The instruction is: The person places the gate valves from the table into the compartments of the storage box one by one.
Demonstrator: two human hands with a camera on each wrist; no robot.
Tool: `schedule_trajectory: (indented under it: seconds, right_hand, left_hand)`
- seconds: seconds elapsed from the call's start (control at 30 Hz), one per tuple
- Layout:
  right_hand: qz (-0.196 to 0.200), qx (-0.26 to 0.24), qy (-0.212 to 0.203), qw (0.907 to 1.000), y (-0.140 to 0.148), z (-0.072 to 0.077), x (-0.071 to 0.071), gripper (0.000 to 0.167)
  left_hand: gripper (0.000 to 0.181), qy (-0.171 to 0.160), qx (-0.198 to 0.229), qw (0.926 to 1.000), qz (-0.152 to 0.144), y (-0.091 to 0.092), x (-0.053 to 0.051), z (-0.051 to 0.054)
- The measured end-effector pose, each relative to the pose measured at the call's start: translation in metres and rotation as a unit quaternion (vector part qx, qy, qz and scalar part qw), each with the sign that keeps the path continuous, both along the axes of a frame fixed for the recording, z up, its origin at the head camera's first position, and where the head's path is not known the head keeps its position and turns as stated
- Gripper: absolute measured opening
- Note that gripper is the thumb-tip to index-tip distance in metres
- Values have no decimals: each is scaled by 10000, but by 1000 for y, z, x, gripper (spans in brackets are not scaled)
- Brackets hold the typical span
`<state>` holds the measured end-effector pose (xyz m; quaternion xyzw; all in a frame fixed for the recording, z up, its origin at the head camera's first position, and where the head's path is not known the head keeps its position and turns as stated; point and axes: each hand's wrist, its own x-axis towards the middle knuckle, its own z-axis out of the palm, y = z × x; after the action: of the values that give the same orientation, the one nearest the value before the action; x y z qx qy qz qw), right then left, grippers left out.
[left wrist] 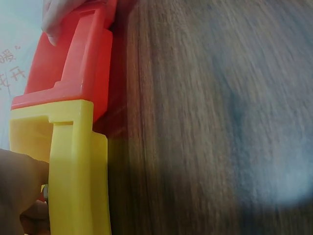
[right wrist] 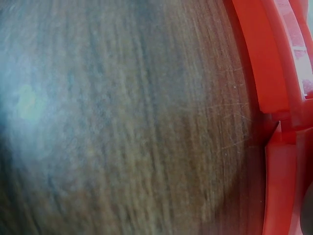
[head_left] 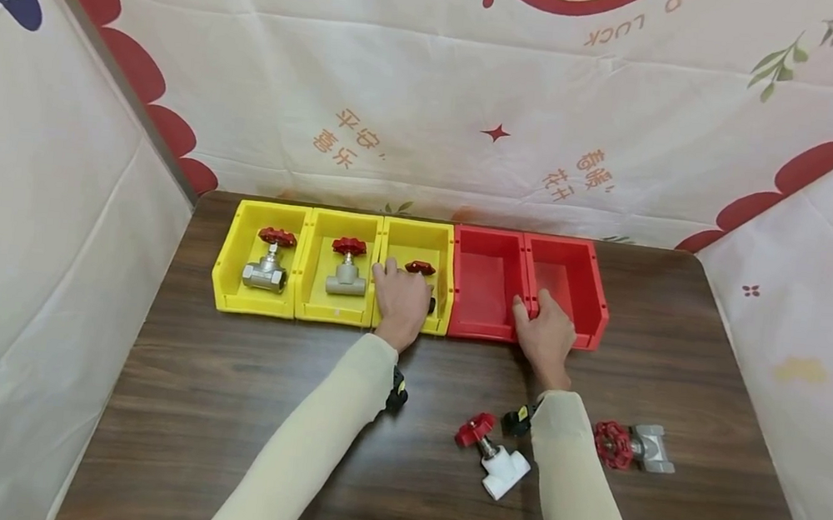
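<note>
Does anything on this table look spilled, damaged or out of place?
Nothing looks spilled or damaged. Only the white-bodied valve and the rightmost metal valve stand out: they lie loose on the wooden table, while three other valves sit in yellow bins.

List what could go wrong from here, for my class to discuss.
1. The white valve lies close beside the right sleeve, so drawing that arm back might knock it.
2. The left hand reaches into the rightmost yellow bin, partly hiding the red-wheeled valve there; it could bump that valve on leaving.
</note>
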<state>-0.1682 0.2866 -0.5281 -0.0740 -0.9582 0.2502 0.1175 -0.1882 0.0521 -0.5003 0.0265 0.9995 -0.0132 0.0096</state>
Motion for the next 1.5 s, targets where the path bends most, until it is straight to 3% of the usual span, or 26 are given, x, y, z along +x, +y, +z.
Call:
schedule_trajectory:
  seconds: [0.13,0.23,0.3,0.4,0.5,0.6,0.7,0.8,0.9,1.03,1.17,1.23,1.33,1.5]
  right_hand:
    - [11,-33,-86,10000,-1,2,1,33]
    - [-20,-42,-112,9999,0,2,0,33]
    - [2,-60,-82,9999,-2,1,0,33]
    - [37,-58,-15,10000,-2,0,0,32]
    - [59,-74,32,10000,-1,-1,0,32]
    - [64,-36,-117,9999,5,1,4,37]
    - [335,-64,-347,9988,9,4,5,44]
    - [742,-427,-588,9946,12,14,6,49]
    - [833,-1090,-759,9876,18,30,13,50]
    - [766,-1838,-669,9777,26,53,41,42]
    - [1249,-2286,-390,9647,25,63,81,28]
    - [1607,-2254,-295,9605,21,61,101,20]
    - [2170,-1789,-420,9587,14,50,125,15]
    - [2742,-1175,-1302,9455,5,30,146,32]
  left_hand:
    - [44,150,271,9995,-76,-5,3,-1]
    - [36,753,914,9927,-226,-15,9,0]
    - [27,1400,1510,9779,-373,-28,14,-1]
    - [30,2148,2408,9458,-375,-49,21,-4]
    - [38,2036,3245,9237,-22,-66,23,-11]
    - [39,1264,3860,9134,260,-71,22,-17]
    - [32,910,3843,9185,206,-76,20,-22]
    - [30,985,3549,9297,17,-80,18,-25]
    - [30,993,3439,9337,-81,-82,17,-26]
    - [31,884,3360,9376,-138,-79,18,-28]
    - [34,920,3208,9426,-103,-77,19,-30]
    - [34,949,3227,9417,-56,-77,20,-30]
    - [34,997,3251,9404,13,-77,21,-30]
    - [33,1099,3298,9376,36,-77,20,-31]
